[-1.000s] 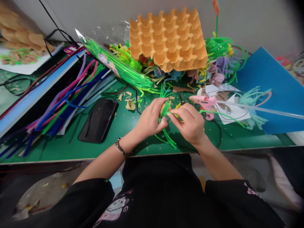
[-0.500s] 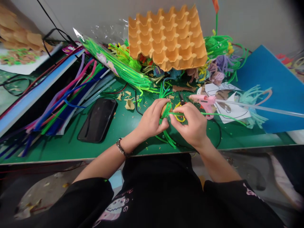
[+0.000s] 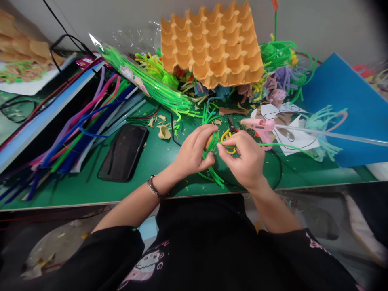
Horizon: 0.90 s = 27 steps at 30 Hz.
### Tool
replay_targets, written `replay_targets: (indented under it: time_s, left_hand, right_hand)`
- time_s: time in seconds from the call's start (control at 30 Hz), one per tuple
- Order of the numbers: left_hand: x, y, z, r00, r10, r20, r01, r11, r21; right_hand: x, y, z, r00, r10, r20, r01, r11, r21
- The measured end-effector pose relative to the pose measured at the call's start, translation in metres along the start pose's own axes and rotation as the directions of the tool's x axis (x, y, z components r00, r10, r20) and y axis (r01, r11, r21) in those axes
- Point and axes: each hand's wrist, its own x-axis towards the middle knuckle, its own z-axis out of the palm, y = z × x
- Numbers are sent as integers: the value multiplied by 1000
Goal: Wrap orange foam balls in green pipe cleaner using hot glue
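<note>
My left hand is closed round a small brown rounded piece with green pipe cleaners wrapped over it. Loose green ends stick out above and below the fingers. Just to the right, my right hand pinches a green pipe cleaner between thumb and forefinger. A long green strand runs out to the right behind that hand. The palm side of the left hand and most of the brown piece are hidden. Partly covered by the right hand, yellow-handled pliers or cutters lie on the table.
A pink glue gun with a long clear stick lies right of my hands, by cut paper. A black phone and bundled pipe cleaners lie left. Behind are an egg tray and a bag of green pipe cleaners.
My right hand has shifted very slightly right, away from the wrapped piece, still pinching. The left hand keeps its hold. The whole view has moved a little.
</note>
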Motion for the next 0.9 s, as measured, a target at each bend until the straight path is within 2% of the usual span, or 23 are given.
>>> replay_targets:
  time_s: [0.2, 0.4, 0.5, 0.63, 0.77, 0.9]
  left_hand:
    - [1, 1, 3, 993, -120, 13, 121, 981, -149]
    - [0, -2, 5, 986, -167, 26, 168, 947, -273]
    - [-1, -3, 5, 969, -225, 102, 247, 876, -414]
    - [-4, -4, 7, 935, -284, 212, 355, 724, -592]
    - [-5, -4, 8, 903, -307, 299, 429, 638, -639]
    - [-4, -2, 7, 863, -292, 413, 500, 614, -611]
  right_hand:
    - [3, 3, -7, 999, -17, 52, 16, 999, 31]
    - [2, 8, -12, 996, -48, 77, 48, 999, 2]
    - [2, 8, -12, 993, -86, 75, 86, 996, 7]
    - [2, 9, -12, 988, -134, 71, 134, 991, 9]
    - [2, 11, -14, 983, -160, 89, 159, 987, 12]
    - [2, 13, -15, 977, -183, 105, 185, 983, -6]
